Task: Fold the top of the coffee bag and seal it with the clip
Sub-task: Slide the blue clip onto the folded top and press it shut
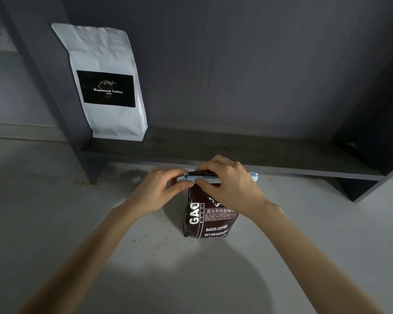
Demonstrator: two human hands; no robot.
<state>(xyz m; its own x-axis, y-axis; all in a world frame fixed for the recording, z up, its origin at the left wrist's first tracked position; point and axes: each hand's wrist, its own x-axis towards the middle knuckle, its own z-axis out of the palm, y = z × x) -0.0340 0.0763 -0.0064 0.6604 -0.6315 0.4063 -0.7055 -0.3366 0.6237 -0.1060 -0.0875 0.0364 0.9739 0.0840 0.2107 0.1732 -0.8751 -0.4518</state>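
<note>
A dark brown coffee bag (210, 219) with white lettering stands upright on the pale surface in front of me. A long light-blue clip (254, 177) lies across the bag's folded top, its ends sticking out past both hands. My left hand (156, 192) pinches the clip's left end between thumb and fingers. My right hand (228, 184) covers the clip's middle and right part, thumb in front and fingers over the fold. Most of the fold is hidden under my right hand.
A white coffee bag (107, 87) with a black label leans upright at the left end of a low dark shelf (236, 152) just behind my hands. A dark upright post (55, 87) rises at the left. The pale surface (100, 257) stretches around the brown bag.
</note>
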